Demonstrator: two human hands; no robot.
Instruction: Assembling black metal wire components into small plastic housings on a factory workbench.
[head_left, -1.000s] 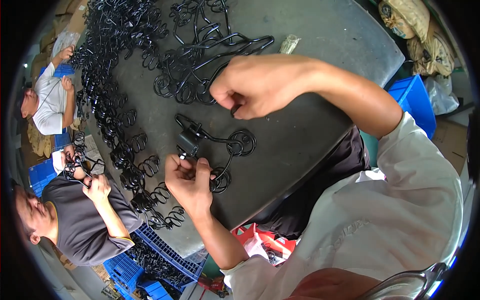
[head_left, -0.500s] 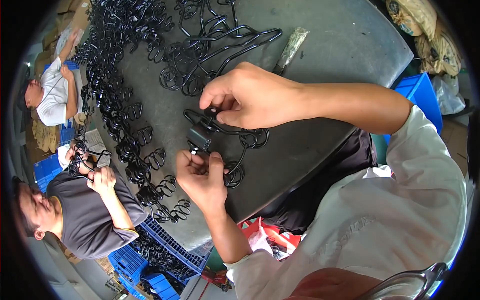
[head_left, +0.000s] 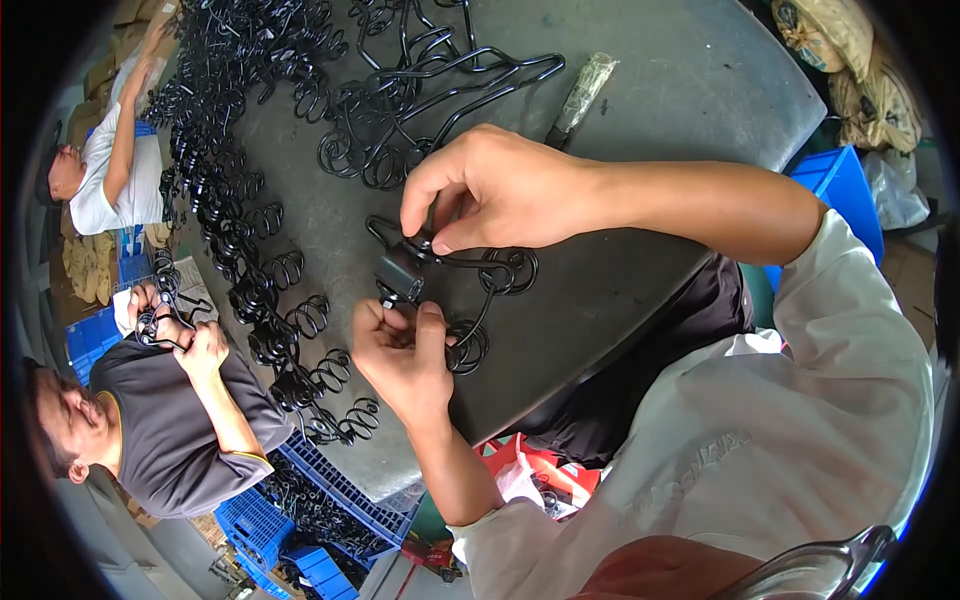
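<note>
Between my hands is a black wire piece with coiled ends (head_left: 468, 350) and a black cylindrical block (head_left: 398, 270) on it. My left hand (head_left: 408, 368) is closed at the block's near end, its thumb and fingers around a shiny bolt head (head_left: 388, 303). Over the far end, my right hand (head_left: 510, 195) pinches a small dark round part (head_left: 426, 248) between thumb and forefinger, against the block. Its other fingers curl underneath, partly hidden. The wire's coils lie on the dark tabletop (head_left: 600, 270) beside my left hand.
A long heap of black coiled wire pieces (head_left: 225, 200) runs along the table's left side. Larger bent wires (head_left: 440, 90) and a tape-wrapped handle (head_left: 585, 95) lie beyond my hands. Two co-workers sit at left, one holding a wire piece (head_left: 165, 325). Blue crates (head_left: 255, 525) stand below.
My right hand has lowered the small dark part onto the block's far end. My left hand stays put. At far left, a co-worker's arm has reached further up.
</note>
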